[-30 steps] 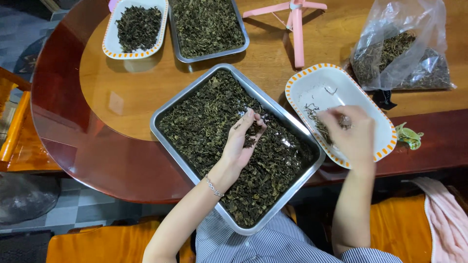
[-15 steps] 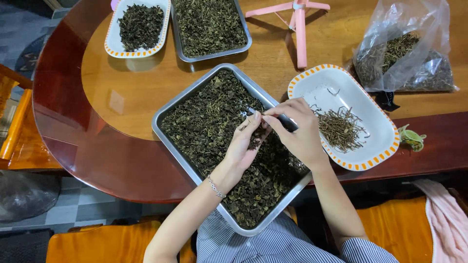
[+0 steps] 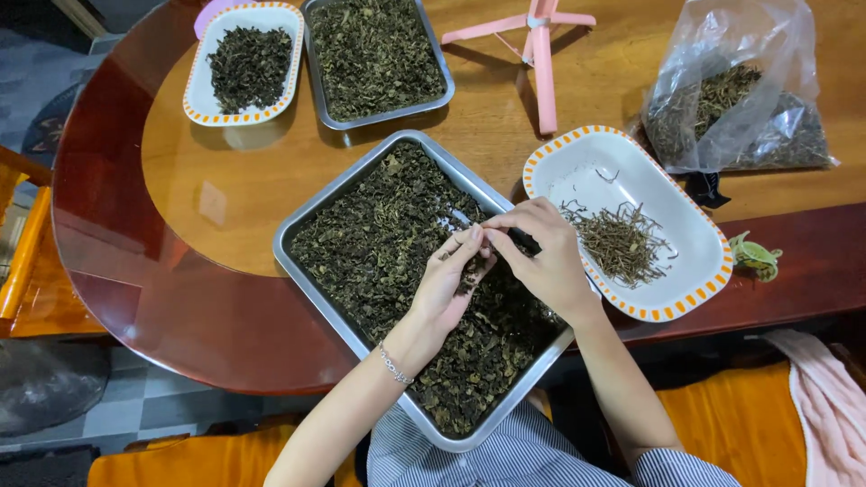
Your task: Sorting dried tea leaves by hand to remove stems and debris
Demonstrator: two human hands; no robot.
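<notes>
Both hands meet mid-frame over the steel tray (image 3: 311, 236): left hand (image 3: 448, 280) cups dried leaves (image 3: 379, 225), right hand (image 3: 541, 257) pinches a thin stem. They look light and brittle, best held by fingertips.

My one view hangs from the head, looking steeply down at the near tabletop (image 3: 271, 180), close above.

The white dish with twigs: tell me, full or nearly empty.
Nearly empty: the white dish holds one small pile of twigs, bare bottom around it.

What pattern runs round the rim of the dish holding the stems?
Orange and white alternating blocks on the white dish, clearest in the head view.
</notes>
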